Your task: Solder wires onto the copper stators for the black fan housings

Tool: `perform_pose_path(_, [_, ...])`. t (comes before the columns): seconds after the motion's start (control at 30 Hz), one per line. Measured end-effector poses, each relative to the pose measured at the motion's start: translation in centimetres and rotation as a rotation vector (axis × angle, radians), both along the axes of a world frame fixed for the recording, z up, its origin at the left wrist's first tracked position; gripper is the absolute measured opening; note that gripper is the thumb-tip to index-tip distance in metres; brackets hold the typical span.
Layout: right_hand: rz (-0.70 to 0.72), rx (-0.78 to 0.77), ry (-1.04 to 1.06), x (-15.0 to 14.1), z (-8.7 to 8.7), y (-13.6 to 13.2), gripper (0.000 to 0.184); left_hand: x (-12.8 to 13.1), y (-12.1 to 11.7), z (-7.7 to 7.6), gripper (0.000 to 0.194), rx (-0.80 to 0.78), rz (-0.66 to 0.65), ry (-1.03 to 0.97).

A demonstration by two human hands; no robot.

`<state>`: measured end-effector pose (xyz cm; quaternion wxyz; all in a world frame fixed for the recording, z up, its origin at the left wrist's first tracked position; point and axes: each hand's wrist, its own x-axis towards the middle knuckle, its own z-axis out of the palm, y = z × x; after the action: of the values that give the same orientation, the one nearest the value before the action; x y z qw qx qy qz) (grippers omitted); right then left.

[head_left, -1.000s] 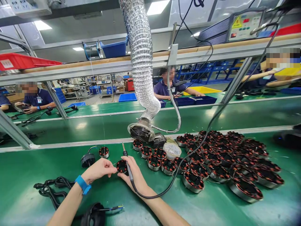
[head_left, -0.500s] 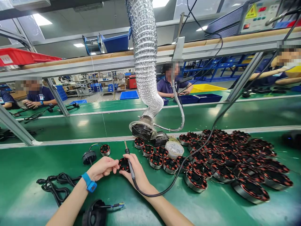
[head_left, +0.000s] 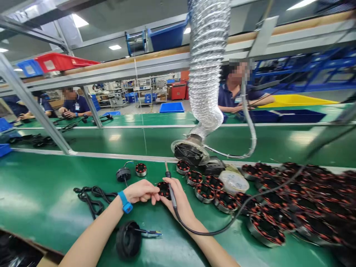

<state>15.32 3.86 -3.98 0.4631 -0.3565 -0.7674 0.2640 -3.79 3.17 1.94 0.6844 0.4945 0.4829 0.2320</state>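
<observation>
With a cable (head_left: 93,196) lying leftmost on the green bench (head_left: 50,185), left hand (head_left: 144,191), thumb and fingers together, at the rim of a ring (head_left: 163,189); right hand (head_left: 179,200), curled round the ring and an iron (head_left: 171,191); more rings (head_left: 267,226) rightward.

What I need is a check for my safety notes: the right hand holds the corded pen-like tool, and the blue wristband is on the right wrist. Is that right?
Not quite: the blue wristband is on the left wrist, as the head view shows. The right hand does hold the corded pen-like tool.
</observation>
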Motion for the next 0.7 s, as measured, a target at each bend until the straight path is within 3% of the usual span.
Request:
perform_pose_path(0.17, [0.0,0.029,0.008,-0.1,-0.2,0.1,0.049,0.2,0.0,-0.6,0.025,-0.05,0.032,-0.072])
perform_pose_path(0.3, [-0.031,0.042,0.009,-0.1,0.0,-0.1,0.047,0.8,-0.2,-1.1,0.03,-0.025,0.088,-0.178])
perform_pose_path(0.4, [-0.061,0.041,0.005,0.0,0.1,0.0,0.05,0.9,-0.5,-0.7,0.036,0.039,0.141,-0.125])
perform_pose_path(0.47, [-0.078,0.038,0.003,0.1,0.2,0.1,0.054,0.6,-0.8,0.5,0.043,0.117,0.162,0.0])
perform_pose_path(0.57, [-0.086,0.023,0.003,0.3,0.4,0.0,0.059,-0.2,-1.9,3.6,0.055,0.307,0.106,0.252])
perform_pose_path(0.7, [-0.08,0.005,0.008,0.4,0.8,-0.2,0.061,0.6,-4.7,6.9,0.049,0.539,-0.282,0.51])
